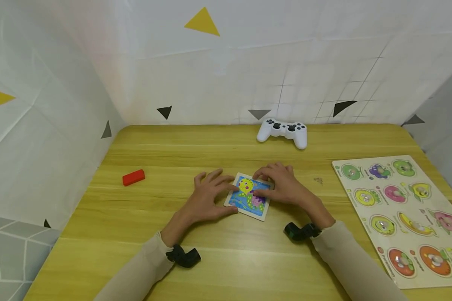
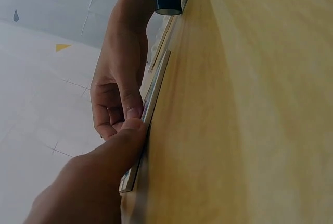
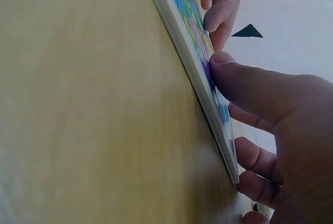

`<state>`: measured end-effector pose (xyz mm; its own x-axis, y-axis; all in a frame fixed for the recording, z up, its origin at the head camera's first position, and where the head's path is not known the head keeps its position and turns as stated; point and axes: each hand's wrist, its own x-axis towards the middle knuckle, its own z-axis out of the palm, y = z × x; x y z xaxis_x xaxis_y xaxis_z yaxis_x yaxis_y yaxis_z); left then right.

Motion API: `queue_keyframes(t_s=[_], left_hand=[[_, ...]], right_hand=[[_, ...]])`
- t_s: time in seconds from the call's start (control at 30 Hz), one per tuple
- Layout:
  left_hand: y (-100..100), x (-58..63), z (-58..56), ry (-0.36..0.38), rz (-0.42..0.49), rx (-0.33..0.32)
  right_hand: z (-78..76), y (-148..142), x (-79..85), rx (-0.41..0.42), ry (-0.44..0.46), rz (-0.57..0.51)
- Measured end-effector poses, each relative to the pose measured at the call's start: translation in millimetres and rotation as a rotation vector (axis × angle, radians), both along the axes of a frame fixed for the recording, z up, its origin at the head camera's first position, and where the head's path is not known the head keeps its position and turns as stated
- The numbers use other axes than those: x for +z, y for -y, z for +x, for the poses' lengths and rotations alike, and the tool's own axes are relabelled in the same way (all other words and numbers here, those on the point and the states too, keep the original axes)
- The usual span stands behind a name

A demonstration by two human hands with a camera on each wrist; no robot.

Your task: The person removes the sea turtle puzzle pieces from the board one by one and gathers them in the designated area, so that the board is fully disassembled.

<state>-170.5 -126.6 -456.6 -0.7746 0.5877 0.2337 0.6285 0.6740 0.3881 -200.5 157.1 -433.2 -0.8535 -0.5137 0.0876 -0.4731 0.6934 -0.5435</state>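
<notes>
A small square jigsaw puzzle (image 1: 245, 205) with a blue sea-creature picture in a pale frame lies in the middle of the table. At its left side, my left hand (image 1: 209, 197) rests with fingers spread; the thumb touches the lower left edge and fingertips reach onto the picture. My right hand (image 1: 282, 186) grips the right side, thumb (image 3: 244, 81) on the purple part of the picture and curled fingers at the upper right edge. Seen edge-on in the left wrist view, the puzzle (image 2: 158, 75) lies under both thumbs. The hands partly cover the picture.
A red block (image 1: 133, 177) lies on the table to the left. Near the back edge is a white game controller (image 1: 282, 130). A large wooden fruit puzzle board (image 1: 365, 211) covers the right side. White patterned sheets (image 1: 211, 83) surround the table.
</notes>
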Motion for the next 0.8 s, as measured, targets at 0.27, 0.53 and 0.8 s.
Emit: queue_keyframes(t_s=[0.27, 0.53, 0.8], left_hand=[[0.5, 0.4, 0.4, -0.025, 0.009, -0.03], [1.2, 3.4, 0.3, -0.011, 0.018, -0.033], [1.0, 3.6, 0.7, 0.011, 0.019, -0.031]], right_hand=[[1.0, 1.5, 0.6, -0.009, -0.011, 0.027], [-0.7, 2.2, -0.4, -0.009, -0.014, 0.021], [-1.9, 3.0, -1.6, 0.014, 0.005, -0.024]])
